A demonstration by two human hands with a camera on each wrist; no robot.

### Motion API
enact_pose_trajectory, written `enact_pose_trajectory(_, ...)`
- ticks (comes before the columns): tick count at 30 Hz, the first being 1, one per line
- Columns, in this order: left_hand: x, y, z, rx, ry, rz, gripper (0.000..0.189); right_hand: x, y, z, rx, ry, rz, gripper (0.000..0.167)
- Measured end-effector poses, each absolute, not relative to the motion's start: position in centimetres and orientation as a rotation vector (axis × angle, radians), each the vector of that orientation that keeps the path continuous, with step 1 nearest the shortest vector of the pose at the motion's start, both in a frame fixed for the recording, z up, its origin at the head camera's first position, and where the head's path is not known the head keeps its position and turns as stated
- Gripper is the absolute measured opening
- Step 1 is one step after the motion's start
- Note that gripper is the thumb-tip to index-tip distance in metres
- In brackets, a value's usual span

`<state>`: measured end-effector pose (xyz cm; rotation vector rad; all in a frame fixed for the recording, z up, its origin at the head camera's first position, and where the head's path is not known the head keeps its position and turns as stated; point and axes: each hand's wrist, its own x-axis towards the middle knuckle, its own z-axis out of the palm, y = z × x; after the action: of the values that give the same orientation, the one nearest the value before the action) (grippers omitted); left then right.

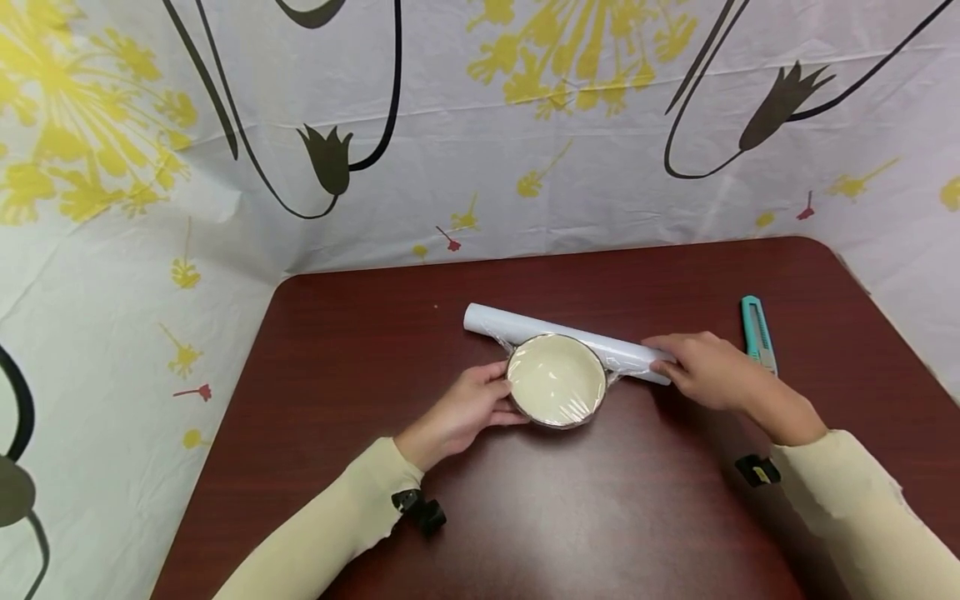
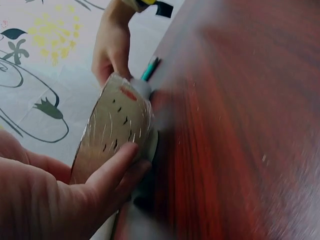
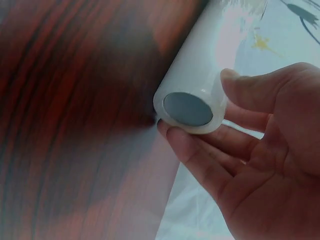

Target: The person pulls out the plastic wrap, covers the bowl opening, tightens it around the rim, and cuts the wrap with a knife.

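A cream-coloured bowl (image 1: 557,381) with a dark rim has clear plastic wrap stretched across its mouth. My left hand (image 1: 474,408) grips its left side, thumb by the rim and fingers lower down. In the left wrist view the bowl's outer wall (image 2: 112,122) shows dark marks and a red patch under shiny film. Behind the bowl, a long white roll of plastic wrap (image 1: 517,322) slants across the table. My right hand (image 1: 708,368) holds the roll's right end between thumb and fingers; its hollow core faces the right wrist camera. Film strands stretch between bowl and roll.
A teal utility knife (image 1: 757,327) lies on the dark red-brown table (image 1: 360,358), just beyond my right hand. Behind the table hangs a white cloth (image 1: 420,183) with yellow and dark flower prints, also running along the left side.
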<state>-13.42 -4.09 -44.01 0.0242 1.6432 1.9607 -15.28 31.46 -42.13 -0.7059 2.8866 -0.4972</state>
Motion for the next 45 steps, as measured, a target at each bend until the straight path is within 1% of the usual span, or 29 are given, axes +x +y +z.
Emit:
enact_pose_trajectory(20,-17.5,-5.2,-43.3,0.120,1.692,1.749,0.052,-12.4,29.8,-42.2,-0.563,2.980,-0.453,0.035)
enact_pose_trajectory(31,-19.8,-5.2,-42.6,0.098,1.765,1.654,0.048,-10.8,28.7,-42.6,-0.521,3.029,-0.469,0.021)
enact_pose_trajectory(45,-21.5,-4.7,-42.5,0.125,1.921,1.616,0.044,-9.4,26.8,-42.7,-0.382,3.087,-0.414,0.038)
